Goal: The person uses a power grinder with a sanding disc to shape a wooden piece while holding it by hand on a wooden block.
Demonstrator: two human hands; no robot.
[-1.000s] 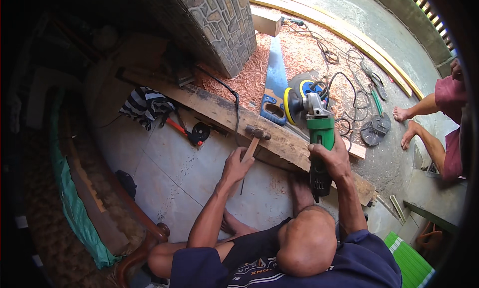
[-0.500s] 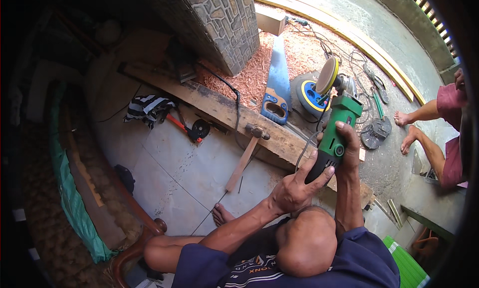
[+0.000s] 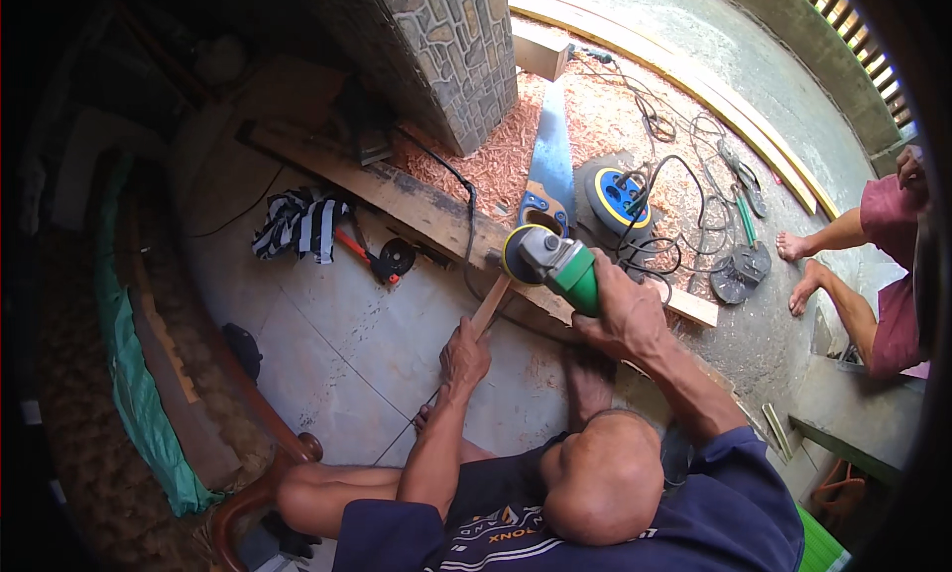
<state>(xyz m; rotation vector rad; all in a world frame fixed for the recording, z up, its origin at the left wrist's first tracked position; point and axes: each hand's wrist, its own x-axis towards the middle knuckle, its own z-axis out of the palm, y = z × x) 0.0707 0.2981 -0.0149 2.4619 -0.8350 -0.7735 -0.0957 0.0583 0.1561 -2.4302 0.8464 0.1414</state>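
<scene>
My right hand (image 3: 625, 309) grips a green angle grinder (image 3: 573, 277) by its body, tilted so its round yellow-rimmed disc (image 3: 518, 253) points to the left. My left hand (image 3: 464, 356) is closed round the wooden handle of a hammer (image 3: 493, 302). The hammer's head is hidden behind the disc, above the edge of a long worn plank (image 3: 416, 197). Whether the disc touches the hammer, I cannot tell. Just beyond the grinder lies a handsaw (image 3: 551, 166) with a wood-and-blue handle.
A blue-and-black cord reel (image 3: 621, 197) stands among loose cables on reddish wood shavings (image 3: 486, 180). A striped cloth (image 3: 297, 225) and a red-and-black tool (image 3: 382, 260) lie on the tiles at left. A stone-faced pillar (image 3: 451, 57) rises behind. Another person's bare feet (image 3: 798, 265) show at right.
The grinder has come down and left, its disc swinging from pointing away to pointing left. My left hand has left the grinder and taken hold of the hammer's handle.
</scene>
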